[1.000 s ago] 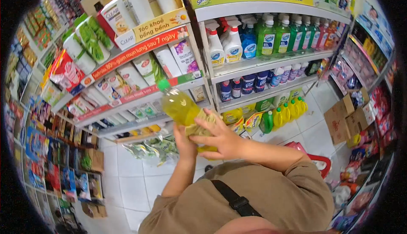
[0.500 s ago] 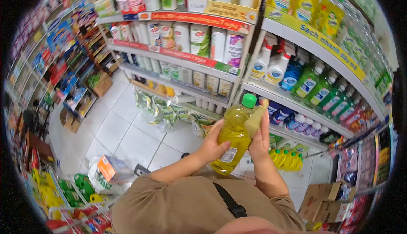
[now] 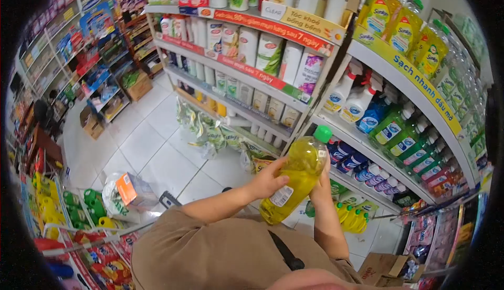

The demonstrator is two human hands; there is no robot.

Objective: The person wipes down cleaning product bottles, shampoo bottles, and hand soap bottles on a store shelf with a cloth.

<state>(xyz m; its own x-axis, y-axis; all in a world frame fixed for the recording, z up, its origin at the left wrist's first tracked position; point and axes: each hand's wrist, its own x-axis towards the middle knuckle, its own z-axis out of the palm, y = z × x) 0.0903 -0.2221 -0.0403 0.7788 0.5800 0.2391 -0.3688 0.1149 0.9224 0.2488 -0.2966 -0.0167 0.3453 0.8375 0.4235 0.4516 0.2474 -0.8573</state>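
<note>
A clear bottle of yellow dish soap (image 3: 302, 172) with a green cap leans in front of my chest, its cap up and to the right. My left hand (image 3: 269, 180) is closed around its left side, the thumb beside a white barcode label (image 3: 281, 196). My right hand (image 3: 321, 186) is at the bottle's far right side, its fingers largely hidden behind it. The pale yellow cloth seen earlier in that hand is out of sight behind the bottle.
Ahead stands a shelf (image 3: 252, 61) of shampoo bottles. On the right, a curved rack (image 3: 409, 74) carries spray bottles and dish soap. More yellow bottles (image 3: 353, 218) stand low on the floor. Cardboard boxes (image 3: 386, 270) lie at lower right, and a white bag (image 3: 119, 198) at left.
The bottle has turned and tilted further right, its cap moving right. My right hand and the cloth have slipped behind it. The view has shifted, so the shelves appear further right and lower.
</note>
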